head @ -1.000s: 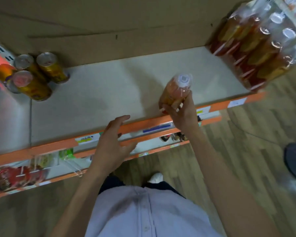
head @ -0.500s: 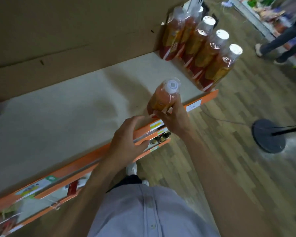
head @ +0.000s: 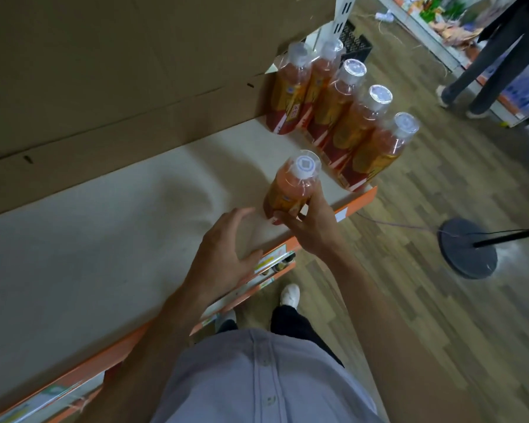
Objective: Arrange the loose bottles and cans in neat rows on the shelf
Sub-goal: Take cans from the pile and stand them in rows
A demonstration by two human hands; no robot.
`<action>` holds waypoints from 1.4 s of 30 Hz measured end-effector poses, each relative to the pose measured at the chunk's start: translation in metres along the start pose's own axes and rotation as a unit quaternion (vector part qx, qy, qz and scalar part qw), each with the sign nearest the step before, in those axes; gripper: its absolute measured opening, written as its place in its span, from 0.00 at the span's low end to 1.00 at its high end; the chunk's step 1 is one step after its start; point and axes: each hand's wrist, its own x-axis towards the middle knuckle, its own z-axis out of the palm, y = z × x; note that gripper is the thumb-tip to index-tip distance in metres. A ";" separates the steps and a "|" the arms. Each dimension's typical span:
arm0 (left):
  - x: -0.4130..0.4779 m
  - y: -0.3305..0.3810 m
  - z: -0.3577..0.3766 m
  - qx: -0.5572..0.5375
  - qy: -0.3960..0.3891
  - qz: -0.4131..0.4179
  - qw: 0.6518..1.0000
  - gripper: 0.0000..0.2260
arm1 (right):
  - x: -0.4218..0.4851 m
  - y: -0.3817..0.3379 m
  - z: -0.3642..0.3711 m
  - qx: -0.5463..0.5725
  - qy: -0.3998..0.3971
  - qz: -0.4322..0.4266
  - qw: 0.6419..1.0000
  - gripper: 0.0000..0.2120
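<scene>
Over the last second I carry the bottle (head: 290, 187) rightward along the shelf (head: 104, 239) front, so it now sits near the standing row of bottles (head: 358, 123) at the right end, not touching them; I judge it's almost ready to go in as the start of a second row. My right hand (head: 310, 227) is clamped round its lower body, and my left hand (head: 223, 254) lies spread on the shelf edge, holding nothing. Bottle upright, long axis vertical, white cap up toward the camera; can't tell if the base touches the board.
</scene>
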 end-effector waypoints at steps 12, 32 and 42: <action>0.106 0.037 0.042 0.029 0.057 -0.032 0.997 0.30 | 0.090 0.008 -0.054 -0.031 -0.025 -0.016 0.999 0.38; 0.207 0.066 0.097 -0.063 0.202 -0.112 0.971 0.28 | 0.094 0.072 -0.070 -0.194 -0.159 -0.074 0.965 0.32; 0.225 0.062 0.096 -0.060 0.223 -0.131 0.964 0.32 | 0.099 0.069 -0.076 -0.220 -0.212 -0.103 0.946 0.37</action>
